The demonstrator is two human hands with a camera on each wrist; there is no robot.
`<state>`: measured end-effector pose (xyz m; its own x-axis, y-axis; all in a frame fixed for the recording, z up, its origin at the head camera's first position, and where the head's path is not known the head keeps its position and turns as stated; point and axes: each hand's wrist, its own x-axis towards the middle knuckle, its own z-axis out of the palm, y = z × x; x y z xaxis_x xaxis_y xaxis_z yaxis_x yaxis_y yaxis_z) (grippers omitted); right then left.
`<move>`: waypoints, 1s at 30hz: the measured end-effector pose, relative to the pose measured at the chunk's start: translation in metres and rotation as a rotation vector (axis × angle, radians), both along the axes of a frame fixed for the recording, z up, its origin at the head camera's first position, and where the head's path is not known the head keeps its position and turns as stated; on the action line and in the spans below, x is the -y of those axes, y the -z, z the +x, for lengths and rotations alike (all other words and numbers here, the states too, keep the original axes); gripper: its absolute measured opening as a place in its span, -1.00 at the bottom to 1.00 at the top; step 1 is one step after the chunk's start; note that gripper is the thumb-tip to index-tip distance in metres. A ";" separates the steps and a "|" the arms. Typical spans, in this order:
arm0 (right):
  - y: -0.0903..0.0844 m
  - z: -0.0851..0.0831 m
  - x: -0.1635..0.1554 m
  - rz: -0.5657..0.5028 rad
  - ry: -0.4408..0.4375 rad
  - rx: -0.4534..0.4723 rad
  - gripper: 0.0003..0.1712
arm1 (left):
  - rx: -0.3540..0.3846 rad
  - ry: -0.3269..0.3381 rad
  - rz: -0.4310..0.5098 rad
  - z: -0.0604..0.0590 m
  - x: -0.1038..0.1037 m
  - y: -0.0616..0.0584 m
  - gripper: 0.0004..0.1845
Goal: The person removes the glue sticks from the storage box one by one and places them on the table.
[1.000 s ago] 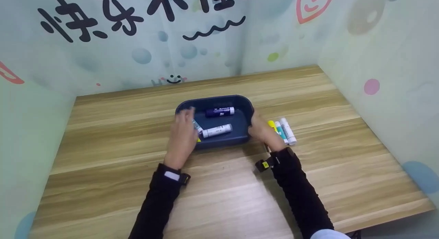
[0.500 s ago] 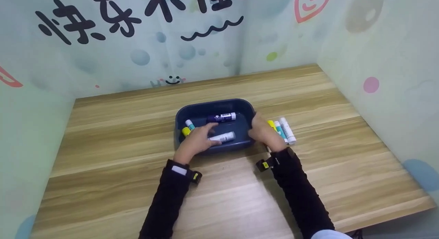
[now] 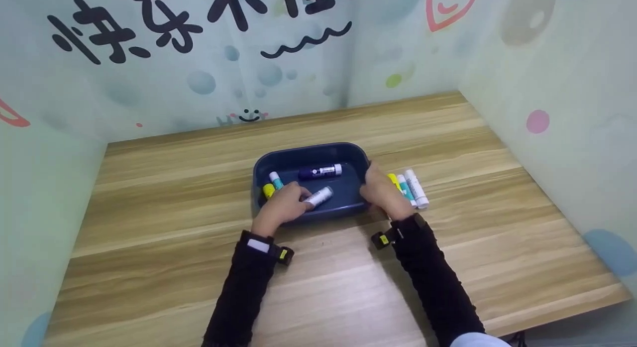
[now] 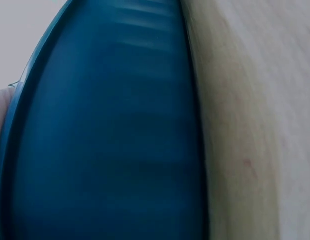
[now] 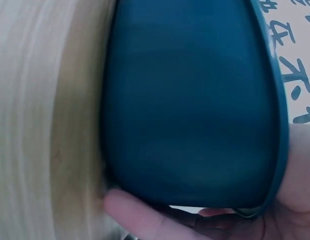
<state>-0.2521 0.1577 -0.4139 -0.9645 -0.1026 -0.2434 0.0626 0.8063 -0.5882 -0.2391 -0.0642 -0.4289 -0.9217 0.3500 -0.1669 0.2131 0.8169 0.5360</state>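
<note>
A dark blue plastic bin (image 3: 343,211) stands on the wooden table (image 3: 164,197). Reaching over its near wall, my left hand (image 3: 284,206) pinches a white glue stick (image 3: 320,196) that lies tilted inside. My right hand (image 3: 385,191) grips the bin's right end, with fingers under and around the wall in the right wrist view. Also inside are a purple glue stick (image 3: 321,171), a teal-and-white one (image 3: 276,180) and a yellow-capped one (image 3: 268,190), partly hidden by my left hand. The left wrist view shows mostly the bin's outer wall (image 4: 110,125).
Right of the bin, beside my right hand, lie a white glue stick (image 3: 417,188), a teal-and-white one (image 3: 406,190) and a yellow one (image 3: 394,180) in a row. Printed cloth walls (image 3: 298,78) border the table at the back and sides.
My left hand has moved from the bin's left end to the white glue stick and taken hold of it, turning it at an angle. My right hand has stayed on the bin.
</note>
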 end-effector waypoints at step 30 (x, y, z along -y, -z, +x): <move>-0.005 0.003 -0.006 -0.003 -0.046 0.064 -0.10 | 0.294 -0.176 0.206 0.039 0.109 -0.067 -0.50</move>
